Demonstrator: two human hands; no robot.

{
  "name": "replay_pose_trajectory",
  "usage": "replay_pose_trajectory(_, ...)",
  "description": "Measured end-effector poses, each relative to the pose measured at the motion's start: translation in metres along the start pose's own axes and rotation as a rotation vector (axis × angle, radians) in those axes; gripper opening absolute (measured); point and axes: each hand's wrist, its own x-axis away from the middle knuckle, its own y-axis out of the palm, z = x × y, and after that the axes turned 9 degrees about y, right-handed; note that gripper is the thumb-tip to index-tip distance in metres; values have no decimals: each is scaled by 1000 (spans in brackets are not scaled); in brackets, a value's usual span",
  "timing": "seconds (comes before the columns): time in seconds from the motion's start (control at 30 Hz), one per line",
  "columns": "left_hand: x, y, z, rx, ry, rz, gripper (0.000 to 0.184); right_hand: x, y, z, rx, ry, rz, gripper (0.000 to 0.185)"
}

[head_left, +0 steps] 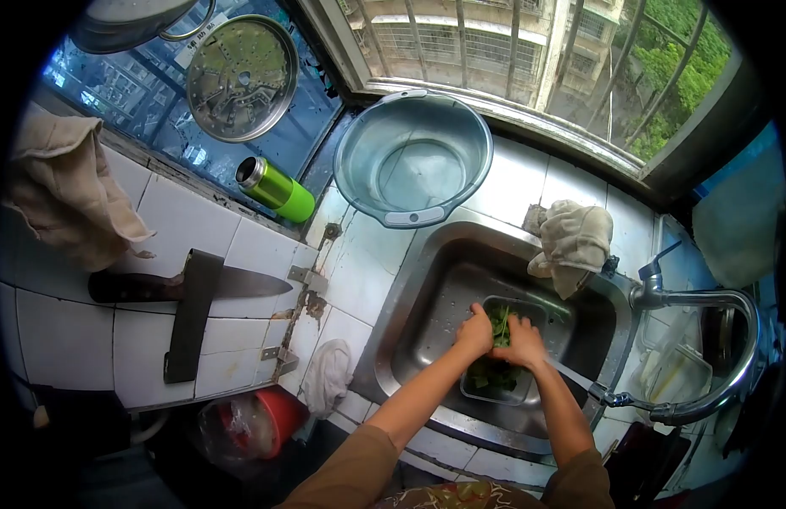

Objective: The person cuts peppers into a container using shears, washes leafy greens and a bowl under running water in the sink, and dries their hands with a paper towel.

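In the tiled bench [367, 273] a steel sink [461, 265] is set, and beside it a basin [420, 165] is placed near the rim; if bumped, it could be tipped inward. Over the sink the faucet [698, 299] is curved, and splashing could be caused by what looks like its stream. In the sink a clear container [539, 312] is seated; probably light, it could be slid or tilted if pressed off-centre. In it leafy greens [493, 375] are gathered, some apparently gripped between 2 hands: the left hand [474, 331] is curled against them, the right hand [520, 341] is bent over them. Leaves could be torn by too hard a squeeze.
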Motion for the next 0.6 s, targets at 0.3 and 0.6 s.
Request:
replay_pose_trajectory(0.3,-3,8,-1,32,19,57,58,-53,78,14,99,125,177,56)
replay_pose_trajectory(0.6,-2,4,-2,32,-19,15,57,-5,16,4,-67,44,186,44)
